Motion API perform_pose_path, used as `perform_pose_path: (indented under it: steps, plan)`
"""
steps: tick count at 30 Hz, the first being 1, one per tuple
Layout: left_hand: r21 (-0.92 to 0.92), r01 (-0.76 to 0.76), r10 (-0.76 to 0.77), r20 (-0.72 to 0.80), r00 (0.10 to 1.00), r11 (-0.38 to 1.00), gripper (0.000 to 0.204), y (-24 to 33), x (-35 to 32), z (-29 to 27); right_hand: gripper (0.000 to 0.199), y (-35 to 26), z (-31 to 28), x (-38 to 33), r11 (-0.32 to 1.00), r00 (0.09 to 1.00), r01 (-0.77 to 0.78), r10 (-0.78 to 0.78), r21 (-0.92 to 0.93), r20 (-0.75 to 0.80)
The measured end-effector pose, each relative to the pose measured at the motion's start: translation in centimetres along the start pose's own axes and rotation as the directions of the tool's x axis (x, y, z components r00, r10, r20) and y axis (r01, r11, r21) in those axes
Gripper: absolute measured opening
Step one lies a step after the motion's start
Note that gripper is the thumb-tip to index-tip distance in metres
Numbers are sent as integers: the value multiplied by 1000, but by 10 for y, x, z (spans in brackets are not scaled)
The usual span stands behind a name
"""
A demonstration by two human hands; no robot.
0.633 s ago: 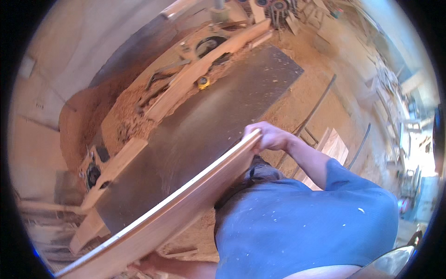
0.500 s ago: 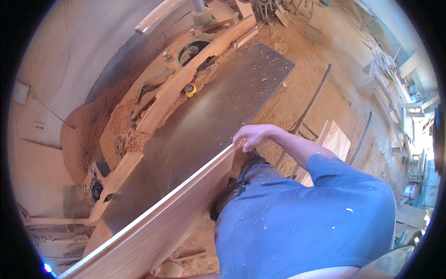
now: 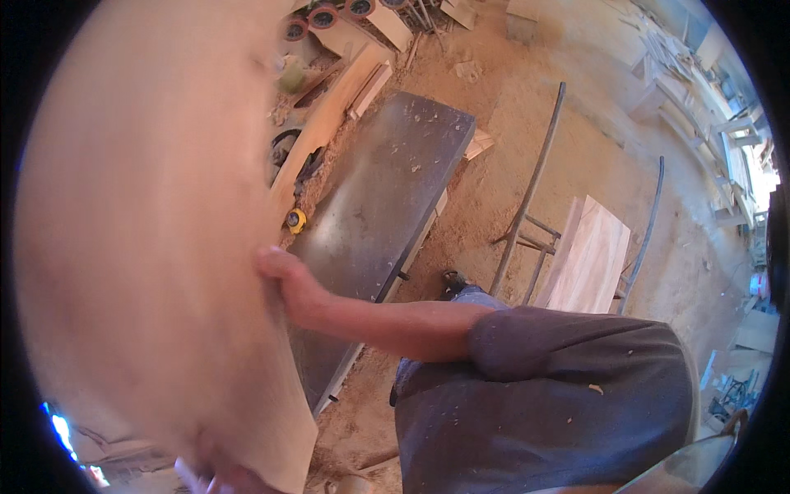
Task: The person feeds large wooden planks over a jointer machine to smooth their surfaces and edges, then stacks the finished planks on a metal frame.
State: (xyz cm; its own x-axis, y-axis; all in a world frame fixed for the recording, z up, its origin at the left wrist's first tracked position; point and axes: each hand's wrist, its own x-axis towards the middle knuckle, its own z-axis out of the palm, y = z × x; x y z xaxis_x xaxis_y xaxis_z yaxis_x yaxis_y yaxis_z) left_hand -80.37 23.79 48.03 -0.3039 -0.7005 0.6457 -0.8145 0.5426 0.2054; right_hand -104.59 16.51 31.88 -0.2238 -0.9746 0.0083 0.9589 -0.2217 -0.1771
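A broad wooden board is raised at the left, blurred by motion and covering much of that side. My right hand grips its right-hand edge, the arm stretched across from the right. Low in the picture my left hand holds the board near its bottom edge; its fingers are partly smeared. Beyond the board is a dark, flat machine table dusted with wood chips. A yellow tape measure lies at that table's left edge, close to the board.
A long wooden piece runs along the table's far left side, amid sawdust. Stacked boards rest by a pole-like stand on the right. Sawdust covers the floor. Wheels show at the far top, and shelving stands along the right wall.
The board has swung up and left from beside the table, now hiding the sawdust heap and wall. My right hand has moved left with it. My left hand has come into view.
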Motion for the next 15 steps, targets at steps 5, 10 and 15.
perform_pose_path:
  steps: [5,10,15]
  plan:
    - [-21,-233,234,50,971,972,25,83,32,119,56,-39,-122,27,999,947,-40,33,-18,-319]
    - [62,-281,267,171,948,958,30,72,30,207,43,-113,-224,71,869,943,-113,-58,-481,-327]
    - [140,-275,233,255,938,951,31,61,13,259,26,-246,-232,57,873,818,182,-389,-452,-423]
